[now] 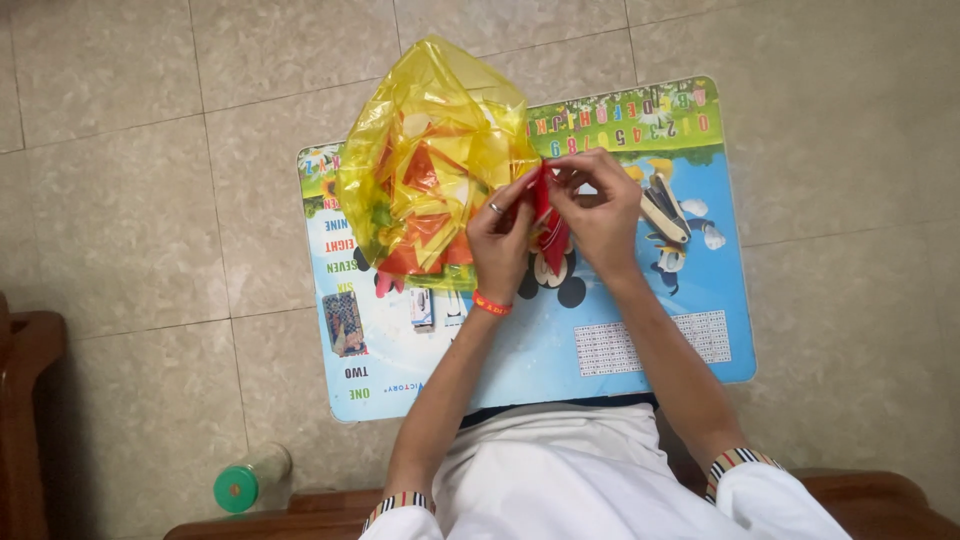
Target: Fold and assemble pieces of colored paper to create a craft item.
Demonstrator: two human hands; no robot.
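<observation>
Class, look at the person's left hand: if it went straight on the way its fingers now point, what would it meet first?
The left hand points up and right, so it would first meet the red paper it already pinches, then the right hand just behind. Depth is hard to judge from above.

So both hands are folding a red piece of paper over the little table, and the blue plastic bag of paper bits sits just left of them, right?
Not quite: in the head view the plastic bag is yellow, not blue. The rest holds: left hand and right hand work a red piece of paper over the little table.
</observation>
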